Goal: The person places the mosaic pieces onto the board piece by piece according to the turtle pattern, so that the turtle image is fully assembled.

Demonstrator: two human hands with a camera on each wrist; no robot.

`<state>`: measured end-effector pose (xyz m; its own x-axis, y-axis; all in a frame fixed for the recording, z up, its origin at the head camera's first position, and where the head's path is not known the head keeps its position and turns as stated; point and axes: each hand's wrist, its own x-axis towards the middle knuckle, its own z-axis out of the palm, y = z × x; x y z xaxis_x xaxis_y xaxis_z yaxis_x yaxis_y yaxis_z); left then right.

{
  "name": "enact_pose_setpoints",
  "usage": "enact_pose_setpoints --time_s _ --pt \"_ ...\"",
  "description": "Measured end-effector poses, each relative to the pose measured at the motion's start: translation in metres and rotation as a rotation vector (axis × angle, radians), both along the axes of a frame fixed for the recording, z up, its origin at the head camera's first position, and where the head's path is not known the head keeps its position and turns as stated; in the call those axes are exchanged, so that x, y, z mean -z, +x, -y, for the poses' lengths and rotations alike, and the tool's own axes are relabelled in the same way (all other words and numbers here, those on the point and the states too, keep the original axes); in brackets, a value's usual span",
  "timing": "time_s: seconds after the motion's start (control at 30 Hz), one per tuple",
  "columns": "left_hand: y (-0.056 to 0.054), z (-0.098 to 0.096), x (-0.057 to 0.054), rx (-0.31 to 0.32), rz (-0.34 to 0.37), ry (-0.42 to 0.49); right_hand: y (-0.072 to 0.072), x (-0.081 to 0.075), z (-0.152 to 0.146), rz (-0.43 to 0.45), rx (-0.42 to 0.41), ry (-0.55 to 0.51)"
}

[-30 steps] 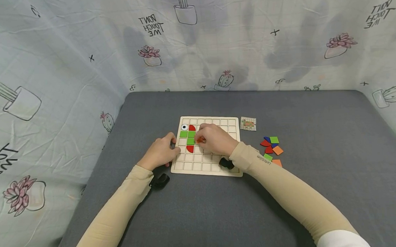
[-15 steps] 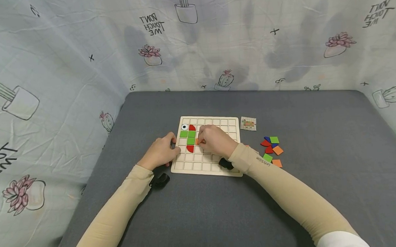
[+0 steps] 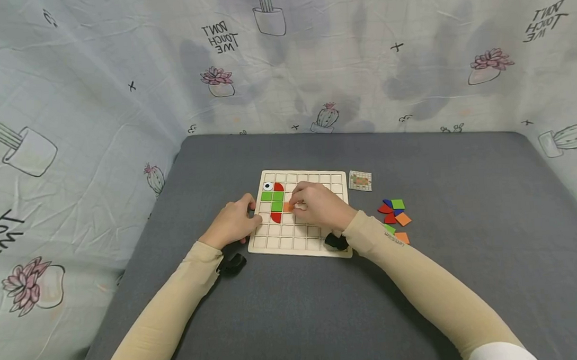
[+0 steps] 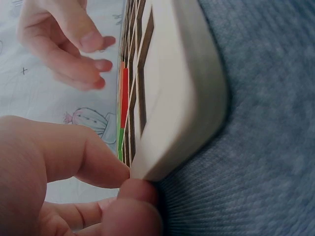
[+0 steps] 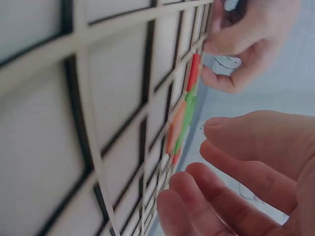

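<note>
A wooden grid board (image 3: 300, 238) lies on the table. Its left edge is pinched between thumb and fingers of my left hand (image 3: 230, 222), and the left wrist view shows that hold at the board's corner (image 4: 162, 152). My right hand (image 3: 320, 202) hovers over the middle of the board, fingers loosely bent and apart, holding nothing. Beside its fingertips an orange square tile (image 3: 287, 207) sits in a cell, right of a green square tile (image 3: 277, 206). Red quarter-round tiles (image 3: 276, 217), more green squares and a white eye tile (image 3: 267, 186) fill other cells at the left.
Loose red, blue, green and orange tiles (image 3: 403, 219) lie right of the board, some partly hidden by the right sleeve. A small pattern card (image 3: 360, 180) lies near the board's back right corner. A printed cloth (image 3: 313, 57) hangs behind the table.
My right hand has let go of the orange tile, which now shows in its cell, and has drawn slightly right with the fingers spreading. The left hand keeps its hold on the board.
</note>
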<state>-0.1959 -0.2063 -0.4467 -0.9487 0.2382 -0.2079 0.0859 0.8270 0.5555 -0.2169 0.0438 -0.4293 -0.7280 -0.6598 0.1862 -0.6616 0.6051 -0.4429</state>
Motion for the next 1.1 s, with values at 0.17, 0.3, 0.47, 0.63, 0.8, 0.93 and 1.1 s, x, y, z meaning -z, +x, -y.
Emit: enact_pose_setpoints --time_s 0.17,0.3,0.47,0.63,0.8,0.93,1.1 --pt "0.000 -0.001 0.000 -0.001 -0.004 -0.005 0.007 -0.008 -0.017 0.044 0.046 -0.038" --pt "0.000 -0.001 -0.001 0.003 -0.002 0.000 0.013 -0.012 -0.033 0.048 0.082 -0.059" --pt "0.000 -0.001 -0.001 0.003 0.001 -0.001 0.021 -0.016 -0.055 0.039 0.141 -0.047" --pt "-0.001 0.000 -0.001 0.001 0.006 -0.004 0.031 -0.019 -0.073 0.014 0.172 -0.034" --pt "-0.001 0.001 -0.001 0.003 0.008 0.001 0.038 -0.016 -0.089 -0.001 0.187 -0.027" --pt "-0.001 0.001 -0.001 0.007 0.007 0.001 0.041 -0.012 -0.101 -0.026 0.191 -0.020" --pt "-0.001 0.001 -0.001 0.008 0.005 0.000 0.045 -0.008 -0.115 -0.032 0.194 -0.008"
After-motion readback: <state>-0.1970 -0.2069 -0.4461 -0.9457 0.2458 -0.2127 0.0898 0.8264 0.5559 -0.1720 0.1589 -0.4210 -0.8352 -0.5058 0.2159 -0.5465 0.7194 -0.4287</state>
